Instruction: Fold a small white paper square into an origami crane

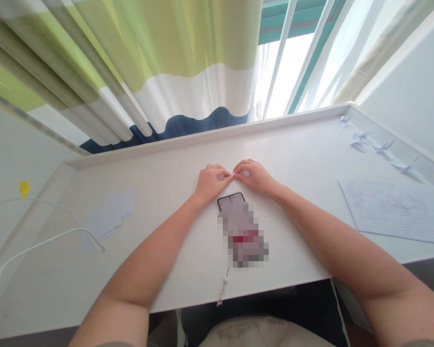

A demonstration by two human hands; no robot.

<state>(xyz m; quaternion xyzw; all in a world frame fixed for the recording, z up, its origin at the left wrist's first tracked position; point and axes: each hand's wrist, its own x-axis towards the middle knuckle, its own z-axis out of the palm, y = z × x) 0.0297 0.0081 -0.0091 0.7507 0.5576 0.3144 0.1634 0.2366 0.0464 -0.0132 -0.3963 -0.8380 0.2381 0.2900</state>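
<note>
L hand & R hand meet at the fingertips, both pinching a small white paper, mostly hidden by fingers, so its shape can't be told. Risk: uneven pull btwn hands could tear or skew it, esp. if one pinch slips. Phone lies just nearside of both hands; a dropped wrist could nudge it, & its strap runs close to table's near edge. Room: bare top beyond hands up to rim; sheets well L, folded bits well R.
</note>
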